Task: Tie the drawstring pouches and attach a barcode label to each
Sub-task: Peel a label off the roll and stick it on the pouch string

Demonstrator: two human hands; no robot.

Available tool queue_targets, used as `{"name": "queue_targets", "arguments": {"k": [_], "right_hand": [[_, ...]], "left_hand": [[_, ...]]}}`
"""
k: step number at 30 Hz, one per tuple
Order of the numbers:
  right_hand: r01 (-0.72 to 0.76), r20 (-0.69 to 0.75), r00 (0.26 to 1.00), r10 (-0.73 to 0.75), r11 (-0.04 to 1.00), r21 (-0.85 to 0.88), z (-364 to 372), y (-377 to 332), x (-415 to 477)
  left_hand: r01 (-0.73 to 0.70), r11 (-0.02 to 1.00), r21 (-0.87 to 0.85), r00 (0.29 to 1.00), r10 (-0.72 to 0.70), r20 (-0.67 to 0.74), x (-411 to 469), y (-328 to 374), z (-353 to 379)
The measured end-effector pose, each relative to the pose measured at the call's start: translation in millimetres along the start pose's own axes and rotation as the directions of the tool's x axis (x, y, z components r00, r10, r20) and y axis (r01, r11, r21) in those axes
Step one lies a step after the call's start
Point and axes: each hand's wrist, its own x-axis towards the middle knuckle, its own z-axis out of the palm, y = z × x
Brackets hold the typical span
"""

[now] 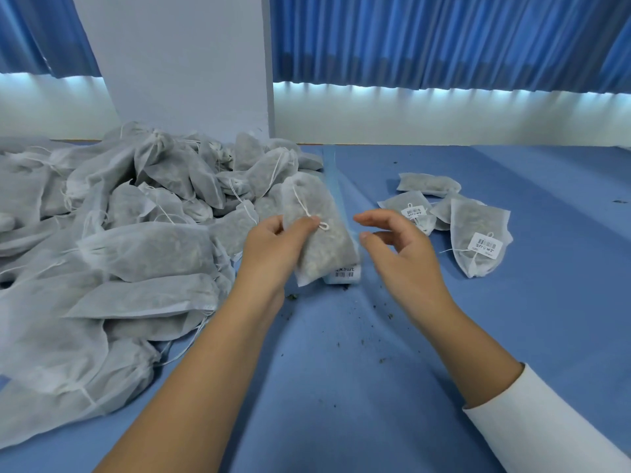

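My left hand point(273, 247) grips a white mesh pouch point(324, 247) filled with grey-green material, held tilted above the blue table, thumb on its knotted white drawstring point(309, 213). My right hand point(396, 247) hovers just to the pouch's right, fingers spread and slightly curled, holding nothing. A barcode label point(345, 274) on a strip of backing point(333, 179) lies on the table under the pouch's lower end. To the right lie several pouches with labels stuck on them, the nearest point(478, 233) with its barcode label point(486, 245) facing up.
A large heap of unlabelled pouches point(119, 233) covers the left of the blue table point(341, 370). Dark crumbs are scattered on the cloth near the middle. A white pillar point(184, 63) and blue curtains point(444, 39) stand behind the table.
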Motion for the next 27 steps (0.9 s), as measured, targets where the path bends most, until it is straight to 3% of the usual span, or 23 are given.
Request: {"name": "queue_targets", "arguments": {"k": [2, 5, 8, 14, 27], "right_hand": [[-0.037, 0.007, 0.999, 0.038, 0.993, -0.113, -9.2, 1.1, 4.4], [-0.157, 0.196, 0.955, 0.221, 0.943, -0.295, -17.4, 5.6, 8.0], [-0.173, 0.331, 0.905, 0.267, 0.942, -0.288, -14.0, 10.9, 7.1], [-0.067, 0.321, 0.937, 0.138, 0.972, -0.223, -9.4, 14.7, 8.3], [-0.096, 0.303, 0.943, 0.135, 0.985, -0.142, -14.4, 16.3, 12.2]], "left_hand": [[0.009, 0.999, -0.040, 0.998, -0.011, -0.066, 6.1, 0.0, -5.0], [0.031, 0.999, -0.044, 0.991, -0.036, -0.132, 13.1, -1.0, -11.7], [0.048, 0.998, -0.050, 0.989, -0.055, -0.138, 17.5, -3.0, -14.8], [0.062, 0.996, -0.060, 0.991, -0.068, -0.111, 19.0, 8.4, -25.4], [0.165, 0.986, -0.024, 0.968, -0.158, 0.194, 17.4, -9.9, -8.9]]}}
